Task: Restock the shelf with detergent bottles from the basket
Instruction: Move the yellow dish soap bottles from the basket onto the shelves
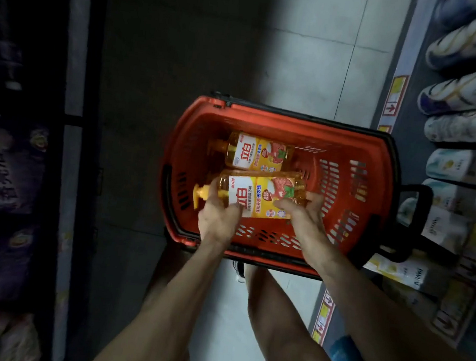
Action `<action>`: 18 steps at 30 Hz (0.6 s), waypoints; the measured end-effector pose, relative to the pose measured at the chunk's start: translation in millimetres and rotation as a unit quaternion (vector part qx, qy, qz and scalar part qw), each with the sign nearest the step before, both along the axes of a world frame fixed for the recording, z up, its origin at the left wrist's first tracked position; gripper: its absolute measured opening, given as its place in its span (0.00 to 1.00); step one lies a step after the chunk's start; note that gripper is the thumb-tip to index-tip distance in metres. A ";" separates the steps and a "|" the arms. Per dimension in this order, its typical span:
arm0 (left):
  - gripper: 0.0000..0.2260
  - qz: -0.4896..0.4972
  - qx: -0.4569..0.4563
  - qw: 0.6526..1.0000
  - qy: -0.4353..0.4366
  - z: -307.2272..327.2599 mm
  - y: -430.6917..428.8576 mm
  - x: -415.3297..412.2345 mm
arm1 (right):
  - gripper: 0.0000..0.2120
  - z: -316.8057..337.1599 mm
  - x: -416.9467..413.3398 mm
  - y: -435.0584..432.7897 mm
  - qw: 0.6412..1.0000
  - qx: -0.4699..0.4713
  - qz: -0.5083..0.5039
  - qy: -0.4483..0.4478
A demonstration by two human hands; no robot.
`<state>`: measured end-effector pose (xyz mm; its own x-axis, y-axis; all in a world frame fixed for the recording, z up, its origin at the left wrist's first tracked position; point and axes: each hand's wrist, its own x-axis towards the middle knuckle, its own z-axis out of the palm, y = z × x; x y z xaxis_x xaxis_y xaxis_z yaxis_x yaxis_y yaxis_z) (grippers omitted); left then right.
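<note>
A red plastic basket (361, 153) stands on the floor in the aisle. Two yellow detergent bottles with pump tops lie in it on their sides. The nearer bottle (258, 196) is held over the basket's front part by both hands. My left hand (217, 216) grips it at the pump end, fingers curled over the shoulder. My right hand (301, 214) grips its base end. The other bottle (252, 152) rests on the basket floor just behind it, pump pointing left.
A shelf (460, 223) on the right carries white packs and bottles behind price labels. Dark shelving with purple packs (2, 183) lines the left. The basket's black handle (412, 224) sticks out to the right. My bare legs stand on the tiled floor (310, 55) below the basket.
</note>
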<state>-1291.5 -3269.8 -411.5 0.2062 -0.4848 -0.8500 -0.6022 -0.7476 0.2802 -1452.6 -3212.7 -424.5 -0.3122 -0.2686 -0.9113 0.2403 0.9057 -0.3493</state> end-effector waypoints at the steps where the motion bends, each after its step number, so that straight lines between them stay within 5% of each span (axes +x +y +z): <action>1: 0.33 0.004 -0.007 1.000 0.003 17.1 0.2 -0.5 | 0.33 14.2 -1.1 -2.1 1.000 -0.014 -0.010 0.002; 9: 0.34 -0.035 -0.065 0.996 0.043 148.0 -19.8 21.6 | 0.30 130.7 -1.3 -24.8 0.995 -0.096 -0.025 0.025; 14: 0.33 -0.073 -0.106 0.991 0.044 240.3 -53.3 43.8 | 0.43 216.6 3.0 -40.9 0.988 -0.144 -0.054 0.008; 18: 0.30 -0.097 -0.160 0.982 0.040 319.8 -76.7 55.5 | 0.45 288.2 5.5 -54.1 0.975 -0.205 -0.079 -0.014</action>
<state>-1236.0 -3346.4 -91.7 0.0230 -0.7532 -0.6574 -0.6907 -0.4874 0.5342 -1447.1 -3266.8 -136.3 -0.3550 -0.5633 -0.7461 0.3797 0.6425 -0.6656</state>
